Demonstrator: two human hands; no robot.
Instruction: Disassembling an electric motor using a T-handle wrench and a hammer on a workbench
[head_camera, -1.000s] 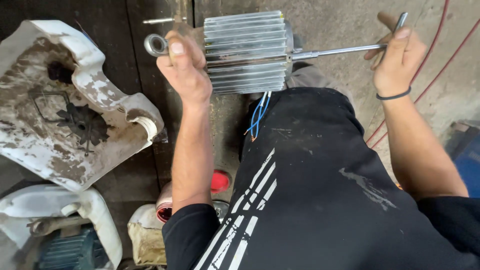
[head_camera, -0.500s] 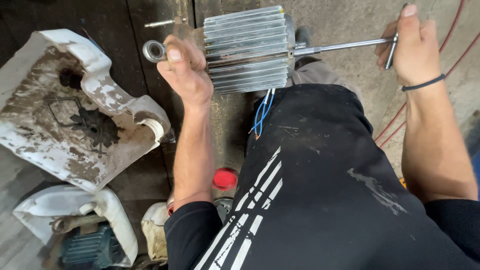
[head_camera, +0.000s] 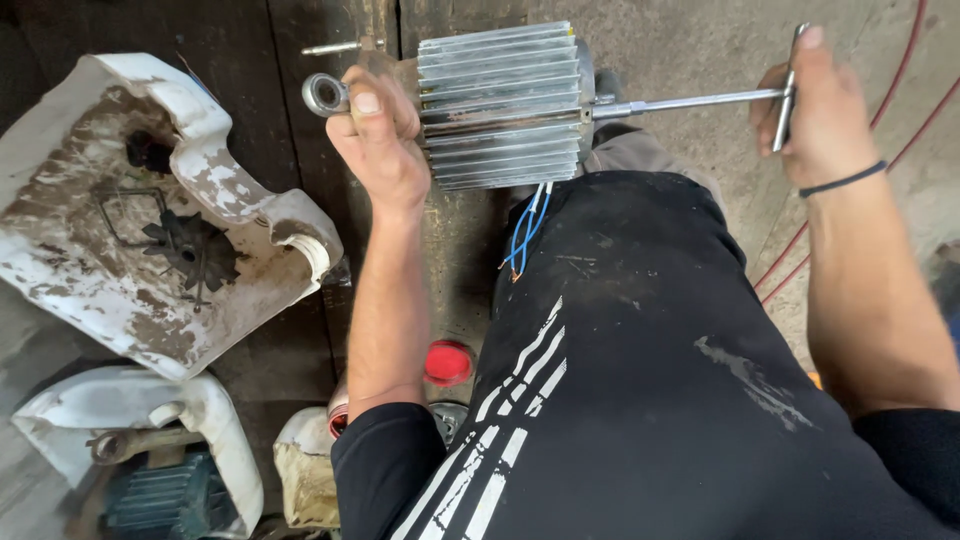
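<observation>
A finned silver motor body (head_camera: 500, 105) rests on my knee, with blue wires (head_camera: 524, 228) hanging from its underside. My left hand (head_camera: 378, 145) grips the motor's left end, where a ring-shaped metal eye (head_camera: 324, 94) sticks out past my thumb. A long T-handle wrench (head_camera: 690, 101) runs from the motor's right end out to my right hand (head_camera: 822, 110), which is closed around its cross handle (head_camera: 785, 88). A black band circles my right wrist.
A dirty broken white basin (head_camera: 150, 210) with a small fan part in it lies at the left. Below it sits a white housing over a teal motor (head_camera: 165, 495). A red cap (head_camera: 448, 362) lies by my elbow. Red cables (head_camera: 800, 250) cross the concrete floor at the right.
My right hand has turned on the cross handle, moving up and to the right. The view has shifted slightly; my left hand keeps its hold on the motor.
</observation>
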